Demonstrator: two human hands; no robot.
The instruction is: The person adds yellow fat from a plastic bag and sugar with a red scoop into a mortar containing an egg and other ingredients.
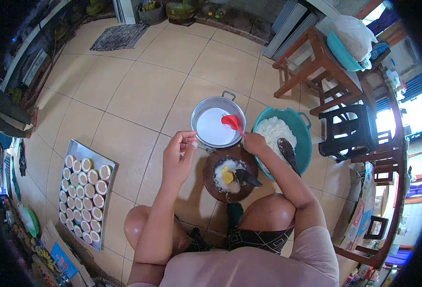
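My right hand (255, 143) is closed around the handle of a red ladle (230, 121), whose head is over a silver pot (195, 125) of white liquid (211, 128). Near the pot's lower left side, my left hand (179, 154) is raised with its fingers curled toward the thumb; anything in them is too small to make out. In front of my knees, a brown round mortar (212, 184) bears white and yellow ingredients (226, 175) and a dark pestle (249, 178). To the right, a green basin (304, 148) holds a white crumbly mass (274, 131) and a dark brown spoon (288, 152).
A metal tray (109, 184) with many round, pale-topped cups (81, 191) lies on the tiled floor at left. At right stand a black plastic stool (347, 131) and a wooden stool (316, 62) bearing a teal basin (340, 52). A grey mat (119, 37) lies farther away.
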